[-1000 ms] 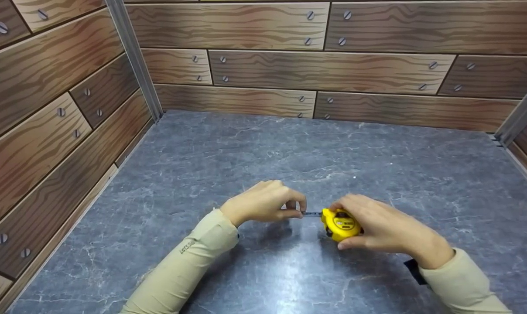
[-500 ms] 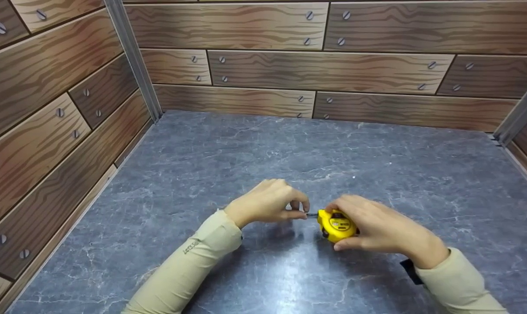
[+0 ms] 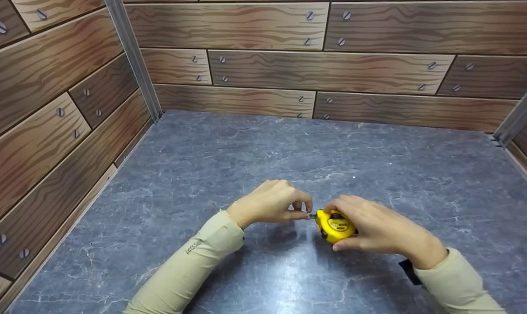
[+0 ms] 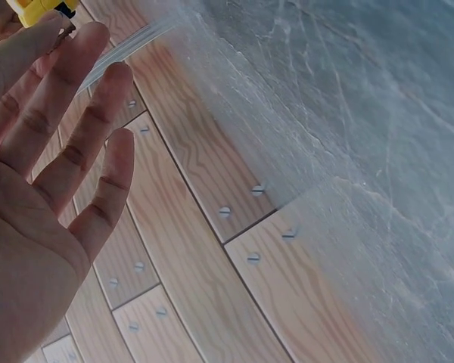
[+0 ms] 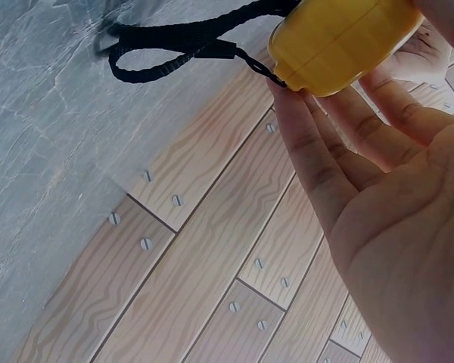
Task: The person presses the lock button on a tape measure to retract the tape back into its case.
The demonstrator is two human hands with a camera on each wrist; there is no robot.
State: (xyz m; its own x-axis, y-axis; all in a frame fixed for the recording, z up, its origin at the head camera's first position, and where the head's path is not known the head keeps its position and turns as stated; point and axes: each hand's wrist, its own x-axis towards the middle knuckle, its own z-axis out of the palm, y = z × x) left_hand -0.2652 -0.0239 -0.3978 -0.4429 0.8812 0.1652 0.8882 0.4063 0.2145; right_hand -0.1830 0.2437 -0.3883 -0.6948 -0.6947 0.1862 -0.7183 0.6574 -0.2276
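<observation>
A yellow tape measure (image 3: 336, 226) is gripped in my right hand (image 3: 377, 226), thumb on the near side and fingers over the far side. A very short piece of its blade (image 3: 313, 216) sticks out to the left. My left hand (image 3: 272, 203) pinches the blade's end between thumb and index finger, close beside the case. In the left wrist view the other fingers (image 4: 98, 121) of that hand are spread and nearly straight. The right wrist view shows the yellow case (image 5: 344, 45) with a black wrist strap (image 5: 170, 47) looped from it.
Both hands are above a grey marbled tabletop (image 3: 254, 148). Wood-plank-patterned walls stand at the back (image 3: 263, 26) and left (image 3: 41, 131), joined by a metal corner post (image 3: 135, 56). Another post (image 3: 523, 109) rises at the right.
The left hand has moved slightly right and the tape measure in the right hand slightly left. The exposed stretch of blade between them has shortened to almost nothing.
</observation>
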